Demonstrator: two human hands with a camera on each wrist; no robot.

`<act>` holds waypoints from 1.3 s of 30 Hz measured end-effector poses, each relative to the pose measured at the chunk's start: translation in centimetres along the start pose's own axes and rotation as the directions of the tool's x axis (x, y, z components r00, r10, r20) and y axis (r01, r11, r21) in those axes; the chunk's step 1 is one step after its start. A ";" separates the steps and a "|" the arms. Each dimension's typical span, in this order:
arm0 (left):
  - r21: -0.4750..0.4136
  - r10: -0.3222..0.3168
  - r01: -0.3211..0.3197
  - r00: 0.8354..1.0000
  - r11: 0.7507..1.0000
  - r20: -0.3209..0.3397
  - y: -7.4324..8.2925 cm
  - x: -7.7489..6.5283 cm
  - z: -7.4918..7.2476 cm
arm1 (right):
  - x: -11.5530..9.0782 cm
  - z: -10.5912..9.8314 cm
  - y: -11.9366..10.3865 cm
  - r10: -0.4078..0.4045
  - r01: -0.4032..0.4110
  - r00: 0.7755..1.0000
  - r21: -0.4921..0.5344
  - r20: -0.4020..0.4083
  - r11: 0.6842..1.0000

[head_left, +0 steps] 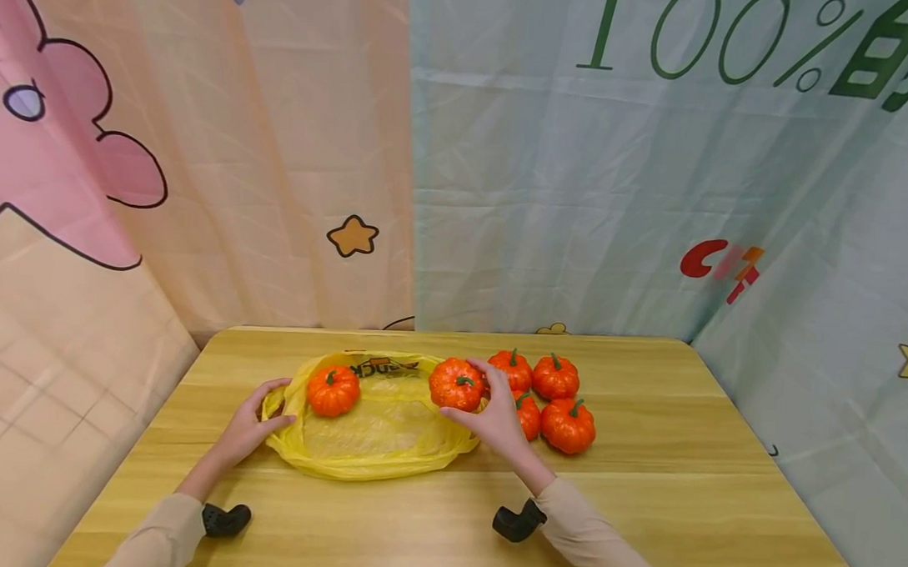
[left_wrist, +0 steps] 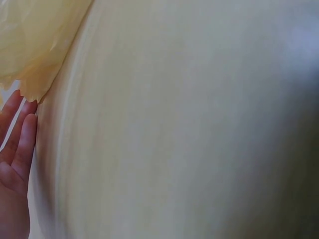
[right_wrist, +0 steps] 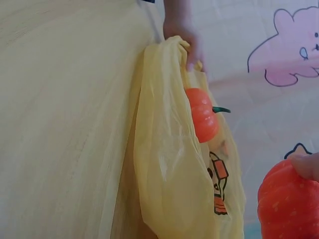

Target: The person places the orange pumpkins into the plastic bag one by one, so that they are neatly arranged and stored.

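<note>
A yellow plastic bag (head_left: 376, 467) lies on the table with its mouth spread wide, dark print showing on its far inner side. My left hand (head_left: 252, 425) holds the bag's left end, thumb over the near rim and fingers at the far one. Inside the bag, on the left, sits a small orange toy pumpkin (head_left: 333, 390) with a green stem. My right hand (head_left: 502, 417) grips a second pumpkin (head_left: 450, 383) between thumb and fingers, over the bag's right end. In the right wrist view, this held pumpkin (right_wrist: 289, 204) appears at the lower right corner.
Several more pumpkins (head_left: 569, 425) stand grouped on the wooden table (head_left: 664, 508), right of the bag and partly behind my right hand. Printed curtains (head_left: 547, 195) hang behind the table and at its sides. Each wrist wears a black device (head_left: 518, 521).
</note>
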State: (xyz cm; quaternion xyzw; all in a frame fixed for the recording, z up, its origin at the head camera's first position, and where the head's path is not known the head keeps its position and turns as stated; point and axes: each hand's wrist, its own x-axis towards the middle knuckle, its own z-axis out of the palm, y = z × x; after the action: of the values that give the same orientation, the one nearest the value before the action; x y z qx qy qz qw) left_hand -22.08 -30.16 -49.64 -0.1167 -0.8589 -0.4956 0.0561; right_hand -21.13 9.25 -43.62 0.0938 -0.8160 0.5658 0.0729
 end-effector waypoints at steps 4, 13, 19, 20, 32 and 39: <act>0.001 -0.003 0.003 1.000 1.000 0.003 -0.2 0.0 0.0 | 0.4 1.3 0.0 -0.003 0.004 1.000 -0.001 0.019 1.000; -0.007 -0.010 0.010 1.000 1.000 0.006 -0.1 0.1 0.0 | 1.6 3.7 -0.3 -0.048 0.052 0.998 -0.086 0.045 0.995; -0.010 0.004 -0.004 1.000 1.000 -0.001 -0.1 0.1 0.0 | 2.6 5.1 -0.6 -0.048 0.055 0.996 -0.106 0.075 0.993; -0.010 0.003 -0.003 1.000 1.000 0.000 0.0 0.1 0.0 | 2.7 5.3 -0.7 -0.046 0.055 0.996 -0.113 0.078 0.992; 0.004 -0.011 0.011 1.000 1.000 0.007 0.0 0.2 -0.1 | 3.6 7.8 -0.8 -0.048 0.062 0.992 -0.116 0.117 0.991; -0.002 -0.002 0.002 1.000 1.000 0.002 0.0 0.2 -0.1 | 4.2 9.0 -0.2 -0.070 0.088 0.987 -0.119 0.145 0.989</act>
State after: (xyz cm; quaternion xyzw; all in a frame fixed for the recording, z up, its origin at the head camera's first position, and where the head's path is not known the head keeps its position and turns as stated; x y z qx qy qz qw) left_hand -22.28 -30.21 -49.54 -0.1167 -0.8584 -0.4965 0.0546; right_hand -25.29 0.45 -45.67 0.1609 -0.8484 0.5024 0.0436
